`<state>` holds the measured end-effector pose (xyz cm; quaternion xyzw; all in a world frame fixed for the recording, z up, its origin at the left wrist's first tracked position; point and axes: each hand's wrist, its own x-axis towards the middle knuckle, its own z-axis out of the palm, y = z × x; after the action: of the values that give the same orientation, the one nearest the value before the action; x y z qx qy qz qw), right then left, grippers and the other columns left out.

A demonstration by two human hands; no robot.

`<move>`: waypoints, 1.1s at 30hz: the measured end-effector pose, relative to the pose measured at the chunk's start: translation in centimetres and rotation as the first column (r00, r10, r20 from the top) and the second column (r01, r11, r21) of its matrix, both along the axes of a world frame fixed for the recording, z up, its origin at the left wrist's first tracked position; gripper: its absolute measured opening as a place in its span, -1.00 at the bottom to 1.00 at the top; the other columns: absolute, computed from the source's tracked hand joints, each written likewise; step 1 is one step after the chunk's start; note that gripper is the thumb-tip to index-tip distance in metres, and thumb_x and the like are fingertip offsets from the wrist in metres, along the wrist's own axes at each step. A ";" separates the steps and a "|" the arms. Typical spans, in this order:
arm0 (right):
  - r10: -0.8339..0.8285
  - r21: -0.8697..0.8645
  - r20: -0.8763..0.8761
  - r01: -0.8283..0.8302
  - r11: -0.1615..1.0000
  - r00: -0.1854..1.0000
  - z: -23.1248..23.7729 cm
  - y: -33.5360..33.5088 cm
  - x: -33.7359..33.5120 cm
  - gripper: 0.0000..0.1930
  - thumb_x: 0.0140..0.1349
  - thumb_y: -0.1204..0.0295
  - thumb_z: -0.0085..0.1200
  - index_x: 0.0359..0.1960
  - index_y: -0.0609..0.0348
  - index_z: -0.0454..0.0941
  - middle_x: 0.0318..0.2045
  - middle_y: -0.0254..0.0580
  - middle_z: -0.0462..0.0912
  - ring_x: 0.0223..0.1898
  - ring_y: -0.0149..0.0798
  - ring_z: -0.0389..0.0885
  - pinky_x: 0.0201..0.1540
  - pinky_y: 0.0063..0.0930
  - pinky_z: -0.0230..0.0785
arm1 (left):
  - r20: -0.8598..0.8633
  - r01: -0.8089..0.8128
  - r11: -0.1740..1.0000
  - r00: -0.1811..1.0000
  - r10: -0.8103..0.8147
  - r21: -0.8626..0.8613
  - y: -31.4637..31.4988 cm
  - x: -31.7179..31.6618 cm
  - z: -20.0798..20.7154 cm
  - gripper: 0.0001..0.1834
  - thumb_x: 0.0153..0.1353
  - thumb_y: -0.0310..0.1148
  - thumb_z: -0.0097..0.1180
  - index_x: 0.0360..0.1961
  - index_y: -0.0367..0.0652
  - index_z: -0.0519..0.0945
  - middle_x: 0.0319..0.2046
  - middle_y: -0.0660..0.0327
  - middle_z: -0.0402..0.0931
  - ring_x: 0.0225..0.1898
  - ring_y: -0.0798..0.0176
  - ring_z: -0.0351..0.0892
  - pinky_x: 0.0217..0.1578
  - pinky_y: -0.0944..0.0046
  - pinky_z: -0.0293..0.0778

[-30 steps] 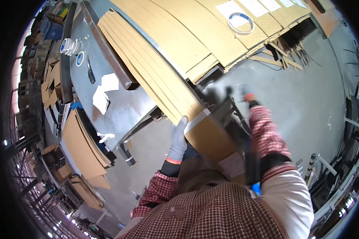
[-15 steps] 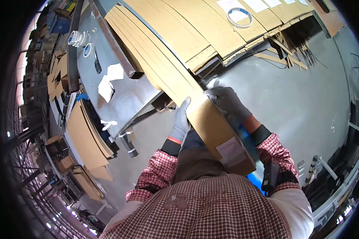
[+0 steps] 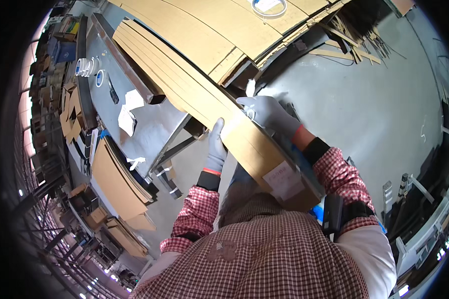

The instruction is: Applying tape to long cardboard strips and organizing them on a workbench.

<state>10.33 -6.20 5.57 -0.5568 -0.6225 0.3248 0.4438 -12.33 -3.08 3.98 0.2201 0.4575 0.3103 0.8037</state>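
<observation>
A long, narrow cardboard-wrapped pack (image 3: 194, 92) slants from the upper left down to my body. Its near end bears a white paper label (image 3: 283, 180). My left hand (image 3: 216, 149), in a grey glove, grips the pack's left edge, thumb on top and the other fingers hidden below. At the opposite edge my right hand (image 3: 273, 117), gloved too, is closed on a crumpled white strip (image 3: 251, 88) that looks like tape or film. Part of the strip shows above the thumb and part below it.
Flat cardboard pieces (image 3: 184, 25) cover a surface ahead, with a tape roll (image 3: 268, 7) on them. A grey metal table (image 3: 144, 130) at left carries tape rolls (image 3: 87, 67), a black-handled cutter (image 3: 112, 89) and papers (image 3: 128, 114). Cardboard sheets (image 3: 115, 179) lean below it. Wooden strips (image 3: 346, 47) lie at right.
My right hand has shifted left and slightly up along the pack's edge, and the white strip now shows at its fingers. The whole scene has shifted a little as my view turned.
</observation>
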 end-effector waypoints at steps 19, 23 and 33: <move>0.370 -0.220 -0.129 -0.391 0.894 0.920 1.9 1.9 4.4 -0.79 0.23 0.35 0.05 -0.44 0.25 0.57 -0.51 -0.07 0.60 -0.47 -0.22 0.55 -0.34 -0.35 0.40 | -0.729 0.422 0.698 0.651 0.210 0.578 1.3 -0.7 6.9 -0.65 0.27 -0.29 0.15 -0.03 -0.32 0.47 -0.16 0.16 0.56 -0.22 0.25 0.54 -0.29 0.23 0.44; 0.382 -0.040 0.311 -0.389 0.920 0.870 0.1 2.0 3.4 -0.83 0.19 0.41 -0.01 -0.50 0.18 0.56 -0.48 -0.11 0.63 -0.37 -0.17 0.61 -0.29 -0.33 0.42 | -0.669 0.702 -0.227 0.712 0.214 0.675 5.8 5.4 13.0 -0.78 0.25 -0.19 0.14 -0.26 -0.11 0.61 -0.37 0.17 0.60 -0.35 0.15 0.57 -0.28 0.07 0.44; 0.359 -0.201 0.092 -0.336 0.920 0.929 6.0 -1.4 4.0 -0.93 0.15 0.53 0.06 -0.32 0.15 0.53 -0.43 -0.10 0.61 -0.42 -0.18 0.59 -0.35 -0.29 0.44 | -0.831 0.852 -0.355 0.487 0.270 0.384 8.1 5.5 6.2 -0.74 0.28 -0.02 0.03 -0.41 0.15 0.62 -0.37 0.41 0.59 -0.43 0.15 0.45 -0.42 0.13 0.32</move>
<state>14.29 -7.62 11.59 -0.4948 -0.7062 0.4180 0.2859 -6.87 4.98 10.16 0.9683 0.1886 0.1188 0.1127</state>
